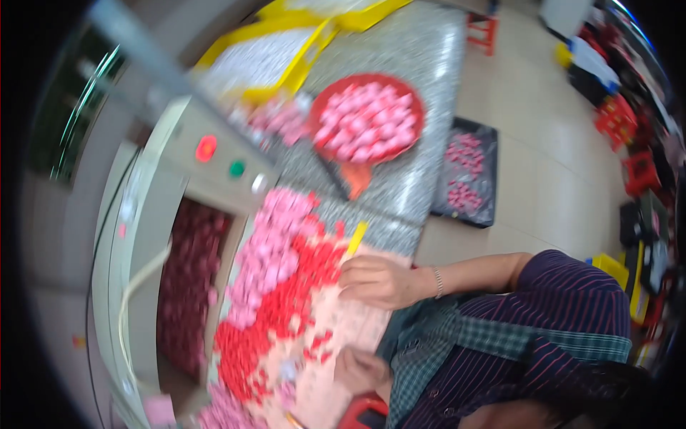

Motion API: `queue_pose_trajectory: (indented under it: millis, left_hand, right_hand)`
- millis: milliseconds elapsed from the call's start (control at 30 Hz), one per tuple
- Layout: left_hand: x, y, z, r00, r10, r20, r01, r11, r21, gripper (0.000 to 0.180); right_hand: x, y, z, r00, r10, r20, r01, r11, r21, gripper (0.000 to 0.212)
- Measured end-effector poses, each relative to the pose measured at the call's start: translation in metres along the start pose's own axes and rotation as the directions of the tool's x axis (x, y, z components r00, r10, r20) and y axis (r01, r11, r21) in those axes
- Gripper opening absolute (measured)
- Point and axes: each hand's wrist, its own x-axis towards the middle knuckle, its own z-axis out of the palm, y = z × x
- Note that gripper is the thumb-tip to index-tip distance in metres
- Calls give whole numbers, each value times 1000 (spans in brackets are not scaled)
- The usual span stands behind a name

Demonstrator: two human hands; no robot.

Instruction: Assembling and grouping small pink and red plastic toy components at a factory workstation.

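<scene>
Neither my left hand nor my right hand shows in the head view. The two hands in it belong to a co-worker seated at the right, in a striped shirt and checked apron (500, 336). One co-worker's hand (375, 282), with a bracelet at the wrist, lies with bent fingers beside small red pieces (286, 300) and a yellow strip (356, 239). The other co-worker's hand (361, 368), blurred, rests on the pale pink work surface (332, 386). Whether either holds anything cannot be made out. Pink pieces (261, 250) are heaped beyond the red ones.
A pale machine (161, 161) with red and green buttons stands at left, its opening full of dark pink pieces. A red basket (312, 118) of pink pieces and yellow trays (318, 53) sit on the grey stone counter (436, 79). A black tray (439, 193) lies on the floor.
</scene>
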Motion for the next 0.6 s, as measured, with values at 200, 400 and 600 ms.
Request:
queue_pose_trajectory:
  millis: [200, 400, 600]
  left_hand:
    - [4, 1, -1, 995, -89, 49, 88, 996, 10, 12]
    - [0, -1, -8, 992, -104, 67, 105, 994, -3, 13]
    - [0, -1, -8, 992, -109, 59, 109, 994, -4, 14]
  right_hand:
    - [-1, -5, 7, 982, 82, 170, -97, 992, 82, 18]
    - [31, 24, 9, 966, 255, 40, -256, 967, 22, 15]
    - [69, 54, 26, 970, 228, -83, -231, 972, -40, 14]
